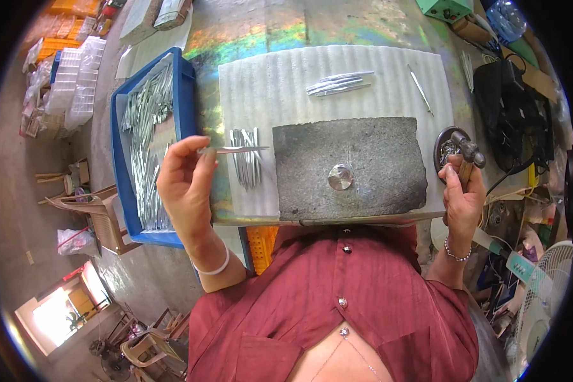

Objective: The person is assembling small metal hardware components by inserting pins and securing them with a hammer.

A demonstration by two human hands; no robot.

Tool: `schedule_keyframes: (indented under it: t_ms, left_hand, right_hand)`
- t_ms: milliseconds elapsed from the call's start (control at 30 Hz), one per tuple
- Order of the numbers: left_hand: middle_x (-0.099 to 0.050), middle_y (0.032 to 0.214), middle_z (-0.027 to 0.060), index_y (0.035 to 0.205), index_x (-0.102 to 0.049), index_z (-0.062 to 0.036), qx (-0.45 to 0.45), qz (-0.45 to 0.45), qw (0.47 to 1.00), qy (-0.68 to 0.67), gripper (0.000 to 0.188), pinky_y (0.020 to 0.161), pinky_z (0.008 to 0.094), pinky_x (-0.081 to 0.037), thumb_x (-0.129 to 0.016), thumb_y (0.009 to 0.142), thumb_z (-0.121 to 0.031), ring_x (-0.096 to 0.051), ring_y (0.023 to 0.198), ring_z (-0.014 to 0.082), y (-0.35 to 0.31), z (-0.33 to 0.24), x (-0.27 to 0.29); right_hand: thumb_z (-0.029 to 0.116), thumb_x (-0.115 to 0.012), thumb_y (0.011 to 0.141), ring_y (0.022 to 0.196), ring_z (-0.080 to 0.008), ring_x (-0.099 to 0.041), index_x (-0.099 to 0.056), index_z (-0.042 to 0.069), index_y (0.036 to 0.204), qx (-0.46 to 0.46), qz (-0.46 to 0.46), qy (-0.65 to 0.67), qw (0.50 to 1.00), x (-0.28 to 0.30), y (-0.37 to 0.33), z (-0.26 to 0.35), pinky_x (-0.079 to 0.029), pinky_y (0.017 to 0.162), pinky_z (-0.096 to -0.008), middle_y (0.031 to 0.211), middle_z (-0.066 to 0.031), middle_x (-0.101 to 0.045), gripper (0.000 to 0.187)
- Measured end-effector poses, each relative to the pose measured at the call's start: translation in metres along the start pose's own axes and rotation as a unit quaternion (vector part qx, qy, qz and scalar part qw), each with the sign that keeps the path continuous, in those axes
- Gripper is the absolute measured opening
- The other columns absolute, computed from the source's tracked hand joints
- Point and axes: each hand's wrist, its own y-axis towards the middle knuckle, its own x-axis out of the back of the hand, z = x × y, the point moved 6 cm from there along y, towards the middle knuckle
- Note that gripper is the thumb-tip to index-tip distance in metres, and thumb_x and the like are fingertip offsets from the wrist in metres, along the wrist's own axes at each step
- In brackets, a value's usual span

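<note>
While left hand (188,175) pinches silver strip (240,149) left of dark slab (312,169), right hand (463,200) grips hammer (468,150) right of slab; shiny disc (340,177) on slab.

Metal strip (240,149) partly behind left fingers (203,167), hammer handle (465,171) partly behind right fingers (453,183).

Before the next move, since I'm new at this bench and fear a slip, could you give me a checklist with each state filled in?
1. Metal strip held by the left hand: ok, pinched at one end.
2. Hammer held by the right hand: ok, by its handle.
3. Round metal piece on the grey slab: ok.
4. Round metal piece fixed in place: cannot tell.
5. Metal strip over the slab: not ok, its tip appears left of the edge.
</note>
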Motion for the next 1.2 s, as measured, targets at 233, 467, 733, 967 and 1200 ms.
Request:
schedule_keyframes:
  t_ms: [233, 467, 733, 967, 1200]
  left_hand:
    - [-0.06, 0.086, 0.0036, 0.097, -0.058, 0.0004, -0.127, -0.041, 0.991, -0.018, 0.007, 0.074, 0.0198, -0.048, -0.055, 0.092, -0.004, -0.058, 0.077, 0.0093, -0.01, -0.006, 0.012]
    - [-0.06, 0.082, 0.0044, 0.094, -0.059, 0.0014, 0.136, 0.041, 0.983, -0.116, 0.012, 0.06, 0.0222, -0.046, -0.05, 0.095, -0.007, -0.058, 0.067, 0.0102, -0.004, 0.032, -0.001]
    - [-0.063, 0.081, 0.0202, 0.093, -0.063, -0.0038, 0.016, 0.217, 0.919, 0.328, 0.013, 0.069, 0.0395, -0.049, -0.058, 0.084, -0.012, -0.062, 0.076, 0.0352, -0.024, 0.079, -0.046]
    - [-0.063, 0.08, 0.0188, 0.105, -0.058, -0.0032, -0.026, 0.198, 0.882, 0.426, 0.021, 0.066, 0.039, -0.049, -0.053, 0.084, -0.006, -0.062, 0.072, 0.0342, -0.032, 0.058, -0.04]
    - [-0.063, 0.089, 0.0138, 0.135, -0.033, -0.0037, -0.054, 0.129, 0.99, 0.031, 0.038, 0.063, 0.0245, -0.046, -0.038, 0.097, -0.004, -0.055, 0.066, 0.0134, -0.048, -0.01, -0.044]
  right_hand:
    - [0.003, -0.053, 0.091, 0.048, 0.0007, -0.033, -0.055, 0.0, 0.114, 0.017, 0.051, -0.03, 0.998, -0.014, -0.005, 0.011, -0.025, 0.044, -0.0148, 0.084, -0.0031, -0.06, 0.023]
    - [0.004, -0.054, 0.091, 0.052, 0.0004, -0.037, -0.056, 0.0, 0.115, -0.014, 0.07, -0.063, 0.995, -0.02, -0.014, 0.016, -0.029, 0.048, -0.0152, 0.083, -0.0005, -0.06, 0.024]
    - [0.001, -0.054, 0.09, 0.083, -0.0091, -0.058, -0.052, -0.002, 0.12, -0.042, 0.076, -0.091, 0.992, -0.007, -0.005, 0.01, -0.048, 0.075, -0.0232, 0.105, -0.0056, -0.062, 0.031]
    - [0.003, -0.056, 0.089, 0.081, -0.0096, -0.059, -0.056, -0.002, 0.116, -0.03, 0.016, -0.094, 0.995, 0.018, 0.005, 0.001, -0.048, 0.074, -0.0244, 0.099, -0.0055, -0.065, 0.027]
    - [0.01, -0.062, 0.083, 0.078, -0.0155, -0.065, -0.062, 0.0, 0.103, -0.014, -0.064, -0.259, 0.964, 0.038, 0.033, -0.019, -0.049, 0.071, -0.0285, 0.088, -0.0131, -0.068, 0.022]
